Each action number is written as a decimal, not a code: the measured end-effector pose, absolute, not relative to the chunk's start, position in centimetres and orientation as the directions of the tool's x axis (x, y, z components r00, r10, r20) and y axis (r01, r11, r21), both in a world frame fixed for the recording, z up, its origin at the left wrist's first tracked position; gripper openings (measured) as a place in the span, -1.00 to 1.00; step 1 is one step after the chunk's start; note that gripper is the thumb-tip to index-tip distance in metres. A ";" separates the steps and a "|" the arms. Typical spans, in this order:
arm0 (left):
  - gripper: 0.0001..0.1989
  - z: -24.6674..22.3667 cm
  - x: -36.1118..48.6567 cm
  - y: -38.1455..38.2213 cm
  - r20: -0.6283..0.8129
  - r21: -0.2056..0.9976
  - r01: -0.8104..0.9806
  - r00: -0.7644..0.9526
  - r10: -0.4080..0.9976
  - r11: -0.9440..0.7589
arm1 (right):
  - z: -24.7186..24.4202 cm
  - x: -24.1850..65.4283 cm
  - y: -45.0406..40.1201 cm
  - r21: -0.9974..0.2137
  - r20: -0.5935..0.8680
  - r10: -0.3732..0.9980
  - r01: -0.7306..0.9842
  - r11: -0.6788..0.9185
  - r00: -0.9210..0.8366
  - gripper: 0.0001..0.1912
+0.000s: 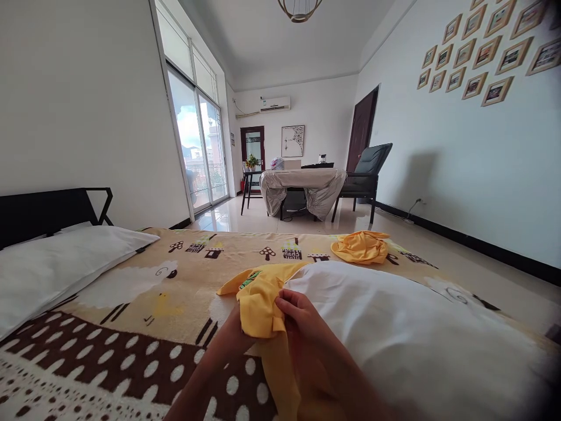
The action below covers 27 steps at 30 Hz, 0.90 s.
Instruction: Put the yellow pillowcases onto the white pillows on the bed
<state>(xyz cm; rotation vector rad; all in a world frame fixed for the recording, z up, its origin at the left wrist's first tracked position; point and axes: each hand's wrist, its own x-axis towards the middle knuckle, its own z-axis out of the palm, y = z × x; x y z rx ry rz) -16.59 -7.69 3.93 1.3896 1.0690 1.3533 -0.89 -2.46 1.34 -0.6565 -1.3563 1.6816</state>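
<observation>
A yellow pillowcase (262,310) with a green print is bunched up at the left end of a white pillow (377,327) lying on the bed. My right hand (302,313) pinches its gathered cloth between thumb and fingers, close to the pillow's edge. On the other side, my left hand (239,328) grips the same cloth from the left, its fingers mostly hidden behind the folds. A strip of the yellow cloth hangs down between my forearms. Farther back on the bed rests a second crumpled yellow cloth bundle (362,247), touched by neither hand.
Another white pillow (79,257) lies at the left, beside the black headboard (44,213). The patterned blanket (188,286) with sheep and dots covers the bed. Beyond the bed stand a table with a grey cover (302,178) and a black chair (366,172).
</observation>
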 end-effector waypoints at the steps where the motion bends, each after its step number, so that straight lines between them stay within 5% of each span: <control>1: -0.62 3.8 -16.7 -7.5 0.262 0.964 0.030 0.038 0.964 -0.263 | 1.3 -0.9 -2.4 -0.958 0.114 0.856 -0.283 -0.039 -0.505 -0.60; 8: -0.81 3.3 -16.4 -6.0 0.124 0.990 0.058 0.082 0.989 -0.129 | 1.7 -1.1 -2.8 -0.971 0.208 0.836 -0.208 0.114 -0.508 -0.59; 13: -0.81 3.2 -16.1 -5.8 0.176 0.976 0.110 0.117 0.977 -0.189 | 1.8 -1.7 -3.1 -0.935 0.354 0.833 -0.140 0.326 -0.424 -0.64; 18: -0.68 3.1 -16.6 -5.3 0.096 0.993 -0.074 0.057 0.994 -0.092 | 3.0 -1.5 -4.6 -0.895 0.379 0.870 0.115 0.432 -0.316 -0.67; 20: -0.69 3.2 -17.0 -5.2 0.042 0.980 -0.196 -0.008 0.999 -0.042 | 3.7 -1.4 -5.8 -0.822 0.409 0.866 0.297 0.487 -0.287 -0.69; 23: -0.71 3.6 -17.5 -5.4 -0.007 0.939 -0.342 -0.064 0.998 -0.016 | 4.4 -1.5 -7.5 -0.546 0.514 0.777 0.559 0.623 -0.363 -0.78; 27: -0.66 4.0 -18.0 -5.5 -0.011 0.910 -0.414 -0.067 0.998 -0.018 | 4.1 -2.1 -8.5 -0.276 0.556 0.665 0.644 0.714 -0.498 -0.79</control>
